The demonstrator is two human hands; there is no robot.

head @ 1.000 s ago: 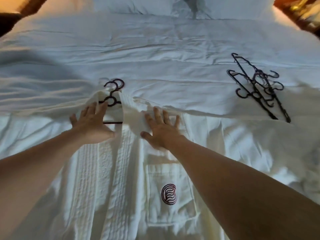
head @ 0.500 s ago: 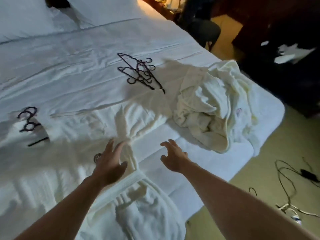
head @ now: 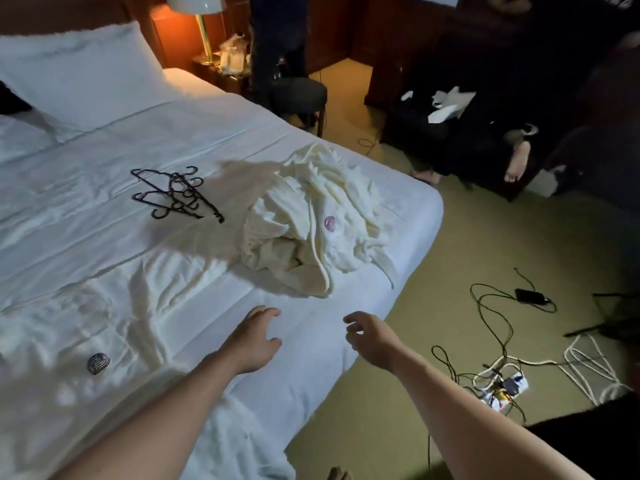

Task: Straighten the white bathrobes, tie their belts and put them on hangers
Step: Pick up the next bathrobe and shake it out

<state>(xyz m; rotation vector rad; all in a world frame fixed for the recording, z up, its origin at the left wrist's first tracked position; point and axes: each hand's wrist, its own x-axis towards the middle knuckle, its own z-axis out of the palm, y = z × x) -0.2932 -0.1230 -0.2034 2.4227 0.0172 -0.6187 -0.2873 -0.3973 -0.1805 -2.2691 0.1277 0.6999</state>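
Note:
A crumpled white bathrobe [head: 311,220] with a red logo lies heaped near the bed's right edge. Another white bathrobe [head: 104,327] lies spread flat at the left, its logo facing up. A bunch of black hangers [head: 176,195] rests on the sheet behind them. My left hand [head: 254,337] hovers over the bed with relaxed fingers, holding nothing. Off to its right, my right hand [head: 369,336] hangs over the bed's edge, fingers loosely curled and empty. Both hands are short of the crumpled robe.
The white bed [head: 207,140] fills the left, with a pillow [head: 79,74] at its head. A lamp [head: 197,15] and a chair [head: 298,95] stand beyond. Cables and a power strip [head: 502,386] litter the floor at right. A person's bare feet [head: 517,164] show by dark furniture.
My view has swung right from the flat robe toward the crumpled one. Both hands left the flat robe's collar and now reach forward, empty, near the bed's edge.

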